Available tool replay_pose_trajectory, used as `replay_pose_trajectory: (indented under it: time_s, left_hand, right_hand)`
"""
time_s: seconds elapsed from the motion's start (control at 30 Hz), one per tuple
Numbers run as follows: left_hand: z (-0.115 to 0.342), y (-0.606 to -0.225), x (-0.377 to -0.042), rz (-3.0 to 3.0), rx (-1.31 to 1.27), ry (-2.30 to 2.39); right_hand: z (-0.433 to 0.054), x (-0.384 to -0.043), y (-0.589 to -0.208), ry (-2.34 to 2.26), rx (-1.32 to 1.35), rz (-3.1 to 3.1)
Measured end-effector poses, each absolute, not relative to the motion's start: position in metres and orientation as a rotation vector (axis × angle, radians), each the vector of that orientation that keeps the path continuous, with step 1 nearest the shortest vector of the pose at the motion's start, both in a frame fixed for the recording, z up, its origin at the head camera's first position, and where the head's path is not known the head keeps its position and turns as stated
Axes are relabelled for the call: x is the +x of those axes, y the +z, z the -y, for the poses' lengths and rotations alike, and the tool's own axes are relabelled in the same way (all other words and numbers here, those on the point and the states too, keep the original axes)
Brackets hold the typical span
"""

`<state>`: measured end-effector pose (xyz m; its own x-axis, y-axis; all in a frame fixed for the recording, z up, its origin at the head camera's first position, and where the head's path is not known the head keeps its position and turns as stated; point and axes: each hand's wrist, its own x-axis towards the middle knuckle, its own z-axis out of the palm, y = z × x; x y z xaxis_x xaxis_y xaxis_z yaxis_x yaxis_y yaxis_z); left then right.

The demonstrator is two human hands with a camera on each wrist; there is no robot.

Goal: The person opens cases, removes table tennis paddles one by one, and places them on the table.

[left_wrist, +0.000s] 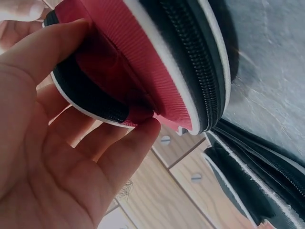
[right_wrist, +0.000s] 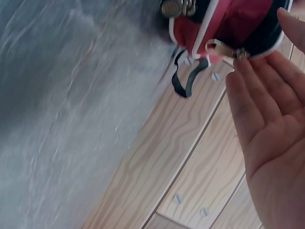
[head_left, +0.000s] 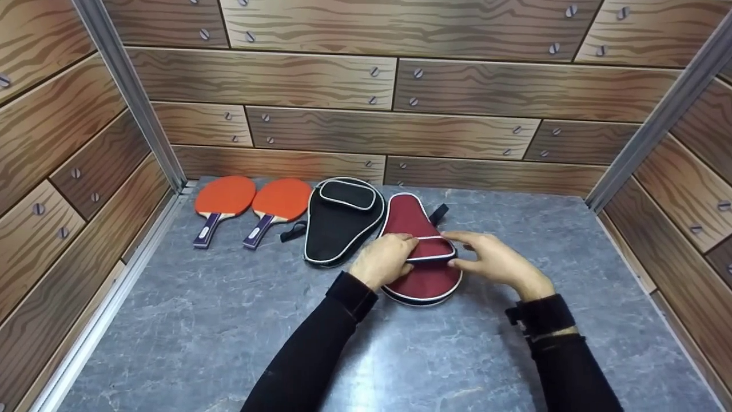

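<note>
A red table tennis paddle case (head_left: 420, 282) with white piping lies on the table, its round end toward me. My left hand (head_left: 384, 260) grips the case's raised pocket from the left. In the left wrist view, the thumb and fingers (left_wrist: 125, 150) stand on either side of the pocket's black zipper (left_wrist: 88, 93). From the right, my right hand (head_left: 496, 260) reaches the pocket's other end with fairly straight fingers. Its fingertips lie by the metal zipper pull (right_wrist: 221, 49); whether they touch it, I cannot tell. A black strap (right_wrist: 183, 86) sticks out from the case.
Left of the red case lies a black paddle case (head_left: 340, 226) with white piping and a small pocket. Two orange paddles (head_left: 226, 195) with dark handles lie farther left. Wood-patterned walls (head_left: 320, 80) with metal corner posts enclose the grey marbled table (head_left: 229, 320).
</note>
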<state>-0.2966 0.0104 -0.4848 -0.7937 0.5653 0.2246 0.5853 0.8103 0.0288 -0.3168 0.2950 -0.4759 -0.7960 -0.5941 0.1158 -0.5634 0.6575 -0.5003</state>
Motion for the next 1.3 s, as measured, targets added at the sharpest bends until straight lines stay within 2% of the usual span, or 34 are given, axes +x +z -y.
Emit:
replay_pose_trajectory:
  time_s: [0.2, 0.3, 0.43, 0.53, 0.57, 0.8, 0.97, 1.3]
  left_hand:
    - [-0.016, -0.492, -0.299, 2.765, -0.862, -0.125]
    - [-0.021, -0.526, -0.322, 2.728, -0.849, -0.137]
    - [-0.03, -0.588, -0.367, 2.67, -0.845, -0.171]
    - [-0.034, -0.6, -0.377, 2.701, -0.836, -0.202]
    - [-0.035, -0.595, -0.373, 2.71, -0.831, -0.192]
    - [-0.024, -0.486, -0.301, 2.871, -0.827, -0.195]
    - [-0.017, -0.474, -0.298, 2.933, -0.86, -0.276]
    - [-0.02, -0.474, -0.3, 2.94, -0.905, -0.25]
  right_hand:
    - [-0.317, -0.313, -0.476, -0.85, -0.908, -2.835]
    - [-0.324, -0.31, -0.48, -0.819, -0.886, -2.835]
    - [-0.33, -0.308, -0.488, -0.72, -0.868, -2.856]
    - [-0.328, -0.307, -0.494, -0.652, -0.851, -2.878]
    - [-0.327, -0.307, -0.496, -0.636, -0.852, -2.883]
    - [-0.315, -0.309, -0.506, -0.598, -0.876, -2.951]
    - [-0.312, -0.312, -0.508, -0.601, -0.871, -2.971]
    - [-0.325, -0.31, -0.502, -0.587, -0.82, -2.946]
